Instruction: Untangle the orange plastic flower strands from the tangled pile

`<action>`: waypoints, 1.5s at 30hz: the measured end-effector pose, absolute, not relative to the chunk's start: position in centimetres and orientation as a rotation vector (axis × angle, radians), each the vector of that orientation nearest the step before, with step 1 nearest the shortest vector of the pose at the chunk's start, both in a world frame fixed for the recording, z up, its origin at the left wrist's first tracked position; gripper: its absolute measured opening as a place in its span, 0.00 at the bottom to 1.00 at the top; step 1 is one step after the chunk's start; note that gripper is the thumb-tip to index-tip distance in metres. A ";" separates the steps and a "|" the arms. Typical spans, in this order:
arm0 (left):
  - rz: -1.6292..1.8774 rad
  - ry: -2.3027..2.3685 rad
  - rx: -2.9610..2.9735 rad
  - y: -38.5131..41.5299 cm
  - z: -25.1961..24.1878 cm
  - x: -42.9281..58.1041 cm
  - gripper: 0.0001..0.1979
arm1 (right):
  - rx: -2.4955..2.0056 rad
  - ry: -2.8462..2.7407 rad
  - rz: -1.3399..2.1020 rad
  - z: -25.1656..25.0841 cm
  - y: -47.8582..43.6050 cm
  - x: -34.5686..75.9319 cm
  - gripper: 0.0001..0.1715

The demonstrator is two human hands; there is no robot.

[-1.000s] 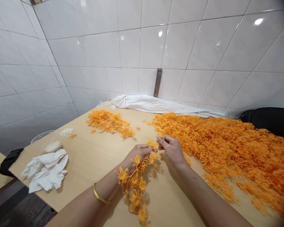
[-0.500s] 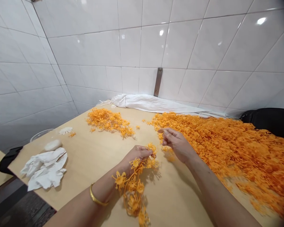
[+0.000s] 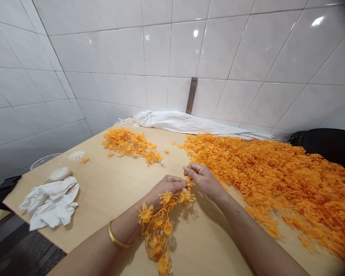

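Note:
A strand of orange flower-shaped pieces (image 3: 158, 243) hangs from my left hand (image 3: 169, 188), whose thumb and fingers pinch its upper end. It trails over the table toward me. My right hand (image 3: 204, 180) is closed in a pinch just right of the left fingertips, on a small orange flower piece (image 3: 189, 182) at the top of the strand. The fingers partly cover that piece, so whether it is joined to the strand is hard to see. A gold bangle (image 3: 117, 235) circles my left wrist.
Loose orange flower pieces form a large heap (image 3: 276, 172) on the right. A smaller orange cluster (image 3: 129, 143) lies at back left. Crumpled white cloth (image 3: 51, 203) and a rounded white object (image 3: 60, 173) rest near the left edge. Long white fabric (image 3: 178, 120) runs along the tiled wall.
My right hand has come down and left from beside the heap to the left fingertips, pinching at the strand's top. The left hand keeps its hold on the strand.

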State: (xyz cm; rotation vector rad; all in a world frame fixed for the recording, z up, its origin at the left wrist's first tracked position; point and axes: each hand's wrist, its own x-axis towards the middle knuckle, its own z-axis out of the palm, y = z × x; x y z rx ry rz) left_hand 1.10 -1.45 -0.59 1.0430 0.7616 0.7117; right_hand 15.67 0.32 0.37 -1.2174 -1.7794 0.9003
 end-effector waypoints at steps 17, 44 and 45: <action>0.785 0.868 0.922 -1.6 -0.1 1.3 0.14 | -1.182 -1.812 0.924 0.1 0.2 15.8 0.10; 0.789 0.837 1.219 -1.4 -1.4 1.4 0.13 | -0.996 -1.297 1.807 0.6 0.7 18.0 0.13; 0.786 0.850 1.215 -1.5 -1.3 1.5 0.13 | -0.986 -1.321 1.814 0.5 0.7 18.1 0.13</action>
